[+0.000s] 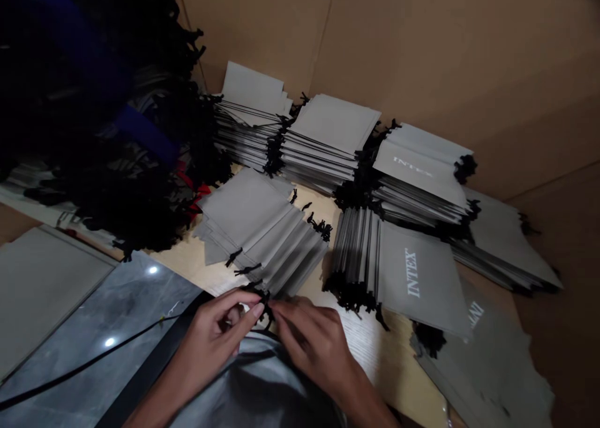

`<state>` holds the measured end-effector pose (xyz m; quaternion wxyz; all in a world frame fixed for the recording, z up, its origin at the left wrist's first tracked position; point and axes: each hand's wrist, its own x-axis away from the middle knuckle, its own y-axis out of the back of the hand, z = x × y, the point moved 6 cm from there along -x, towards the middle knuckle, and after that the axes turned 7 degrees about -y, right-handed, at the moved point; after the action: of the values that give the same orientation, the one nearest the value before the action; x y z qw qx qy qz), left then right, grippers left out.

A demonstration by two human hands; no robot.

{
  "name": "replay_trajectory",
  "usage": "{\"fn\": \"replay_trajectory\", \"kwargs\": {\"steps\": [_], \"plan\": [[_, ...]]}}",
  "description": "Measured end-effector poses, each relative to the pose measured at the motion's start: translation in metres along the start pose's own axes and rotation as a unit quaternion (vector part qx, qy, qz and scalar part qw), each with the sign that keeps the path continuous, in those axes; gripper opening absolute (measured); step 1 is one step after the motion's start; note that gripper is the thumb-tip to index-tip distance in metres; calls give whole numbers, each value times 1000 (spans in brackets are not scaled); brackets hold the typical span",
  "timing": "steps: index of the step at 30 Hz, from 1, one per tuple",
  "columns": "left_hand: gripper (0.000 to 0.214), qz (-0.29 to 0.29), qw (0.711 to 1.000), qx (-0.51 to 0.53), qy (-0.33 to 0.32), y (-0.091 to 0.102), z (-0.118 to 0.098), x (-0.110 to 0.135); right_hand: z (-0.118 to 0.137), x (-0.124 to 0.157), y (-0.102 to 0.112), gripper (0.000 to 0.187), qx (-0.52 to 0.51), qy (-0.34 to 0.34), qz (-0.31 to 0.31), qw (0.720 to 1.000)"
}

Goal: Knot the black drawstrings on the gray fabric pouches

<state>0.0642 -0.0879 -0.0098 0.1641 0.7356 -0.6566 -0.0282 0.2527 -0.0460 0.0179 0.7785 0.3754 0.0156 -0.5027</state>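
Note:
My left hand (pixel 218 328) is closed in a pinch, thumb and forefinger meeting at a short black drawstring (pixel 265 298). Right beside it, the fingertips of my right hand (pixel 316 337) are pressed together on the same black cord. Just beyond the fingers lies a fanned row of grey fabric pouches (pixel 253 203), with black knotted cord ends sticking out along both sides. Below my hands, grey cloth (pixel 253 378) covers my lap. My fingers hide part of the cord and whatever it joins.
Stacks of grey pouches (pixel 330 125) stand along the cardboard wall (pixel 422 53). Printed pouches (pixel 407 265) lean at the right, and more loose ones (pixel 506 353) lie near the edge. A dark heap of black cords (pixel 154 197) rises at left. A thin black cable (pixel 89 365) crosses the grey floor.

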Motion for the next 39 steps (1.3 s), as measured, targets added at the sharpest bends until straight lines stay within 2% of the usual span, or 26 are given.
{"fn": "replay_trajectory", "kwargs": {"steps": [5,11,17,22,30,39], "plan": [[38,2,1000,19,6,-2,1,2,1,-5,-2,21,8,2,-22,1000],[42,48,999,-3,-9,-2,-5,-2,-1,-13,4,15,-29,1,-36,999],[47,42,996,58,61,-5,16,-6,-2,-13,6,17,-41,-11,-57,997],[54,43,989,106,95,-13,22,-6,-4,-11,8,14,-55,-19,-68,996],[49,65,988,102,97,-17,21,-7,-10,-8,11,17,-101,-56,-80,990],[39,47,983,142,109,-20,12,-13,-13,-6,14,20,-110,-55,-85,989]]}}
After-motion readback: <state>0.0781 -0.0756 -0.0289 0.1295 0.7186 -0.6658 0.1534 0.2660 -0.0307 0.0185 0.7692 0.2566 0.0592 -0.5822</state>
